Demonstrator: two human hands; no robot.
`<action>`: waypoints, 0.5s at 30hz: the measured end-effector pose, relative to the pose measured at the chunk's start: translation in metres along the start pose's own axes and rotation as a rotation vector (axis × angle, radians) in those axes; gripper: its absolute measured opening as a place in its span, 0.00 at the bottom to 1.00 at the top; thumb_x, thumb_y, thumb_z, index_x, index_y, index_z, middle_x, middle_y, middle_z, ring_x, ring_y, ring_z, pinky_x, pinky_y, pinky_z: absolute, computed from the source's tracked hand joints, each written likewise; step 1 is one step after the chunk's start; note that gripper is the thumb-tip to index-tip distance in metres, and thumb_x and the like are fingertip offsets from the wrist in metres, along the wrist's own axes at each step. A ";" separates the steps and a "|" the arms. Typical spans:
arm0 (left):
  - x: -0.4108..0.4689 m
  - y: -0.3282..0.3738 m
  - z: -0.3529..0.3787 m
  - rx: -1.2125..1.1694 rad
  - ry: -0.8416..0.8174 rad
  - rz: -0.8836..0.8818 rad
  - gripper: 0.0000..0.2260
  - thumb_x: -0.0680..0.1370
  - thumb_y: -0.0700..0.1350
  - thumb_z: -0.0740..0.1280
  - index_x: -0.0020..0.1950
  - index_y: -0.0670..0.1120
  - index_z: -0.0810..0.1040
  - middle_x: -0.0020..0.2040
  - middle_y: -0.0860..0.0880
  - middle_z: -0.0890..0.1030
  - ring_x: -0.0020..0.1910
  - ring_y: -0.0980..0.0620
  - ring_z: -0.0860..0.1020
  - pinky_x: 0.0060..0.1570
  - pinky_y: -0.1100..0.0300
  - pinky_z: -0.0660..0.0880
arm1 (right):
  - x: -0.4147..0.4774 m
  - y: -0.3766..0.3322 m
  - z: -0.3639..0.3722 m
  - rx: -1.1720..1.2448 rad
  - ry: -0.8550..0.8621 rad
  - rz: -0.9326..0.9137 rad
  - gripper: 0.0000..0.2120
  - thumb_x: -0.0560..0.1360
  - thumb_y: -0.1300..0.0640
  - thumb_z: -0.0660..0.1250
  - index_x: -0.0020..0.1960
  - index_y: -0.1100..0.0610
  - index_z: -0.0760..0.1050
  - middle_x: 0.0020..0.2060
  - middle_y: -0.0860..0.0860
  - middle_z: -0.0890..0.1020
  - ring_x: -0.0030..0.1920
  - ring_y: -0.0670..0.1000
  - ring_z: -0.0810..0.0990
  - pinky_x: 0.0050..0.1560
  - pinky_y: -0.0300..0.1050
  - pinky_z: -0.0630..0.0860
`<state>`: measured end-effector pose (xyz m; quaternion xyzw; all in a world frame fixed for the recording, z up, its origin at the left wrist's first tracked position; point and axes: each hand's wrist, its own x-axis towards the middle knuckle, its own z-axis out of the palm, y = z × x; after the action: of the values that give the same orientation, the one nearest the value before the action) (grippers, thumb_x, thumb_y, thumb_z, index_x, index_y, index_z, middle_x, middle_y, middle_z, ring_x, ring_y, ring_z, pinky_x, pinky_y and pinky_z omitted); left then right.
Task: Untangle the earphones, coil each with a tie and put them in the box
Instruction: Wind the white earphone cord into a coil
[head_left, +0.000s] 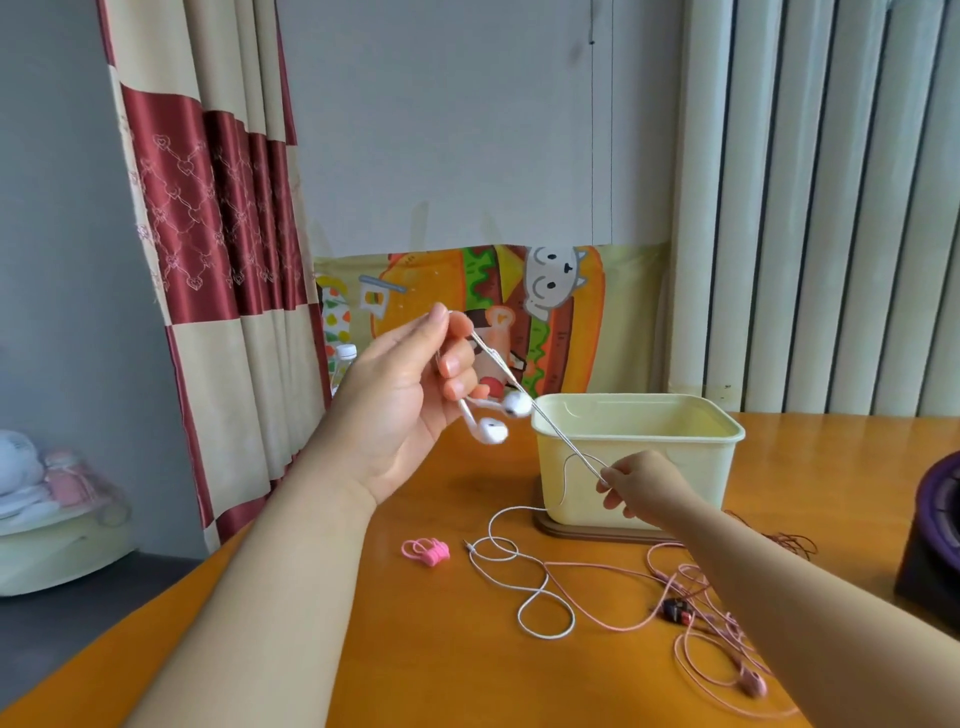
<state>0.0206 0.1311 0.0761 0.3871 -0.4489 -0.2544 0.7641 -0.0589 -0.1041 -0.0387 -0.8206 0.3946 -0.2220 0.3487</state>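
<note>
Holding the white earphones (517, 404) up in the middle of the frame, cord pulled straight between two hands. Left hand (410, 400) high, fingers curled tight round the cord, both white buds (491, 430) dangling just under it. Right hand (647, 486) lower, pinching the same cord in front of the box (727, 434). Hands apart. Rest of the white cord dropping to the orange table (415, 649) in loose loops, plug end lying near the pink ties (426, 552). Cream box open, standing on a brown lid (566, 529), centre right. Pink earphones (722, 631) in a messy heap at lower right, crossing the white loops. Small dark thing (675, 610) among them, too small to name. Checked curtain (208, 208) at upper left, burger picture (493, 312) behind.
</note>
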 end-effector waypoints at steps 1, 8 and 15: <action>0.001 0.001 0.002 -0.045 0.016 0.011 0.12 0.82 0.46 0.55 0.42 0.45 0.73 0.27 0.53 0.68 0.26 0.57 0.68 0.31 0.64 0.74 | 0.000 0.000 0.000 -0.012 -0.006 0.009 0.13 0.80 0.57 0.59 0.43 0.60 0.78 0.33 0.49 0.80 0.34 0.47 0.76 0.36 0.38 0.74; 0.013 0.002 0.002 -0.271 0.182 0.150 0.12 0.83 0.45 0.55 0.44 0.45 0.74 0.32 0.52 0.77 0.32 0.57 0.78 0.39 0.61 0.79 | -0.003 0.010 0.004 -0.137 -0.054 0.021 0.11 0.79 0.59 0.62 0.49 0.62 0.81 0.33 0.49 0.81 0.34 0.46 0.78 0.46 0.43 0.78; 0.039 -0.018 -0.039 -0.376 0.700 0.215 0.10 0.84 0.40 0.54 0.61 0.42 0.72 0.42 0.46 0.82 0.43 0.51 0.83 0.42 0.59 0.80 | -0.029 0.009 -0.006 0.812 -0.095 0.128 0.08 0.80 0.61 0.60 0.52 0.64 0.77 0.39 0.55 0.83 0.35 0.50 0.77 0.36 0.39 0.75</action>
<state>0.0722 0.1062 0.0688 0.2547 -0.1455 -0.1037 0.9504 -0.0842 -0.0875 -0.0446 -0.5994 0.3087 -0.2995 0.6751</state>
